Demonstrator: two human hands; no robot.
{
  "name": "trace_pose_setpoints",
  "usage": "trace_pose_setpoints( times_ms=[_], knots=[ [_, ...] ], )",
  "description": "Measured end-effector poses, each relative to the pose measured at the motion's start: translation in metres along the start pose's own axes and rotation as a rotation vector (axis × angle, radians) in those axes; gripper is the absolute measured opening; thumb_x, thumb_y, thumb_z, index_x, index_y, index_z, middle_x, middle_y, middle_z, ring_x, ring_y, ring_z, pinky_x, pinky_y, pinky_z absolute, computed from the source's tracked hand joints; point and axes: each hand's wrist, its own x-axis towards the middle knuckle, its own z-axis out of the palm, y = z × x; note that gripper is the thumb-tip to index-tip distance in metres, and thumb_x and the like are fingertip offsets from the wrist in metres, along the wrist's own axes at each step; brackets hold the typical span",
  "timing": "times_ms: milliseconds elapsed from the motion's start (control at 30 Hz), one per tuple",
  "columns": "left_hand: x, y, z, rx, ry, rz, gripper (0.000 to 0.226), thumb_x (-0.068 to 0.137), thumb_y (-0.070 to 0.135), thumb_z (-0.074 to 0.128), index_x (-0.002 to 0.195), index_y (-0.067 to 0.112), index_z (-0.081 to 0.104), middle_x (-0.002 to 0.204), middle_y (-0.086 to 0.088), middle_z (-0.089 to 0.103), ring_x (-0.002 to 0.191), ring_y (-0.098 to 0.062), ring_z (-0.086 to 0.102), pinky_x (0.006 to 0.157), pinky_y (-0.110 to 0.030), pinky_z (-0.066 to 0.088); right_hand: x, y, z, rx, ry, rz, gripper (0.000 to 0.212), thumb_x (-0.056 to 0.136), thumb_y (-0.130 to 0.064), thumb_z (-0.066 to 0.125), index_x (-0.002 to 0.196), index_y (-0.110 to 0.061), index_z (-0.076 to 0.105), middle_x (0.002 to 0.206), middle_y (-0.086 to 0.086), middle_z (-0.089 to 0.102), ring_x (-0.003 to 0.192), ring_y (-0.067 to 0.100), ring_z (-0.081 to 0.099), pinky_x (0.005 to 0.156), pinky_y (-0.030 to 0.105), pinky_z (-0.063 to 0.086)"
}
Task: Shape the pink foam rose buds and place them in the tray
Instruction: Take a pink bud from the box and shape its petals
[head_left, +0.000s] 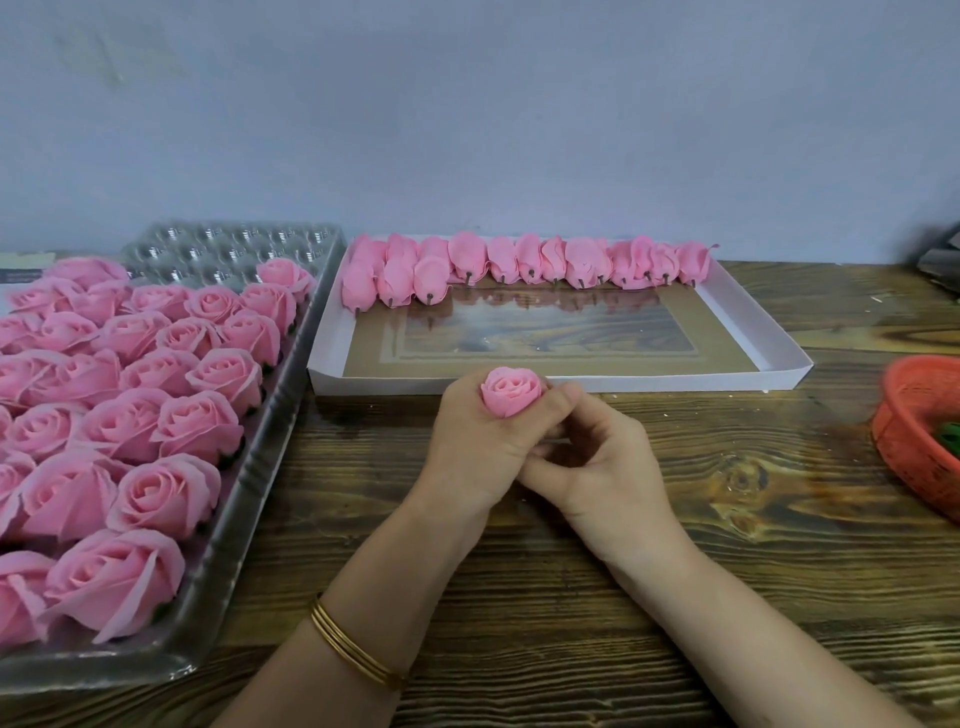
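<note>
Grey wall, wooden bench (675, 545). Left grip (478, 431) encloses a pink foam rose bud (511, 392) before the white tray (571, 383); right grip (597, 457) pinches its base. Shaped buds (530, 260) line only the tray's far edge; many open roses (156, 405) await shaping.

Can't see lower part of rose bud (511, 397), buried in left hand (475, 447) grip. Can't tell what right hand (597, 462) fingertips touch, tucked under left. Lose red basket (914, 431) at right edge; can't ID green bits (948, 435) inside. Same w/ dark obj (940, 260) far right: cropped, unidentifiable.
</note>
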Motion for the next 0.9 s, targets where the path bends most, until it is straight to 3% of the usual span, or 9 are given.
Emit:
trace_pose_setpoints(
  times_ms=[100,200,300,367,433,500,667,833,900],
  knots=[
    [0.0019,0.0020,-0.0034,0.012,-0.041,-0.002,0.009,0.081,0.003,0.074,0.075,0.008,0.069,0.063,-0.001,0.065,0.059,-0.010,0.063,0.055,-0.021,0.051,0.0010,0.0009,-0.0025,0.049,-0.052,0.024,0.052,0.072,0.019,0.069,0.107,-0.019,0.069,0.075,0.005,0.067,0.074,0.010,0.059,0.072,0.021,0.052],
    [0.0032,0.0035,-0.0061,0.045,-0.078,-0.012,0.008,0.075,0.014,0.079,0.071,0.016,0.073,0.066,-0.004,0.067,0.063,-0.014,0.064,0.062,-0.026,0.054,0.0021,0.0025,-0.0063,0.116,-0.122,0.042,0.048,0.076,0.020,0.064,0.101,-0.021,0.070,0.072,-0.002,0.065,0.073,0.010,0.058,0.074,0.020,0.050],
    [0.0033,0.0060,-0.0069,0.059,-0.115,-0.022,0.009,0.071,0.024,0.076,0.066,0.017,0.072,0.063,-0.004,0.066,0.061,-0.013,0.064,0.061,-0.025,0.054,0.0021,0.0024,-0.0081,0.235,-0.180,0.105,0.039,0.081,0.016,0.063,0.103,-0.015,0.073,0.088,0.018,0.072,0.087,0.017,0.063,0.091,0.030,0.052],
    [0.0030,0.0062,-0.0064,0.061,-0.114,-0.020,0.013,0.073,0.025,0.075,0.069,0.013,0.073,0.065,-0.004,0.066,0.063,-0.014,0.064,0.062,-0.025,0.054,0.0022,0.0033,-0.0085,0.288,-0.192,0.145,0.036,0.081,0.015,0.063,0.104,-0.010,0.074,0.097,0.030,0.068,0.092,0.022,0.063,0.094,0.035,0.052],
    [0.0024,0.0046,-0.0053,0.036,-0.088,-0.023,0.026,0.080,0.023,0.075,0.078,-0.003,0.069,0.070,-0.013,0.063,0.069,-0.023,0.062,0.067,-0.030,0.055,0.0025,0.0037,-0.0069,0.262,-0.183,0.125,0.035,0.077,0.016,0.066,0.101,-0.009,0.073,0.084,0.010,0.073,0.085,0.013,0.065,0.083,0.024,0.054],
    [0.0010,0.0041,-0.0027,0.007,-0.054,-0.031,0.027,0.087,0.018,0.071,0.077,-0.006,0.064,0.070,-0.017,0.057,0.069,-0.027,0.056,0.065,-0.032,0.051,0.0017,0.0036,-0.0035,0.167,-0.132,0.081,0.038,0.074,0.017,0.071,0.101,-0.010,0.069,0.076,-0.001,0.071,0.076,0.007,0.065,0.074,0.017,0.052],
    [-0.0005,0.0022,0.0004,0.006,-0.054,-0.029,0.016,0.087,0.014,0.070,0.071,0.010,0.068,0.060,-0.001,0.061,0.057,-0.010,0.058,0.052,-0.020,0.047,-0.0005,0.0021,0.0010,-0.048,0.006,-0.016,0.038,0.067,0.009,0.081,0.095,-0.015,0.069,0.079,0.006,0.072,0.073,0.009,0.065,0.069,0.020,0.054],
    [-0.0005,0.0027,-0.0010,-0.034,-0.128,-0.030,0.007,0.072,0.019,0.076,0.068,0.016,0.071,0.058,0.004,0.063,0.055,-0.006,0.060,0.054,-0.018,0.049,0.0002,-0.0027,-0.0033,0.000,-0.049,-0.019,0.051,0.070,0.014,0.076,0.098,-0.027,0.068,0.083,-0.001,0.074,0.076,0.005,0.067,0.072,0.014,0.051],
    [0.0005,0.0036,-0.0035,-0.028,-0.156,-0.025,0.009,0.066,0.023,0.076,0.065,0.016,0.071,0.062,0.002,0.066,0.057,-0.007,0.062,0.056,-0.019,0.050,0.0009,-0.0035,-0.0053,0.024,-0.088,0.004,0.052,0.072,0.018,0.071,0.100,-0.025,0.069,0.086,0.007,0.074,0.077,0.009,0.065,0.074,0.017,0.052]
  ],
)
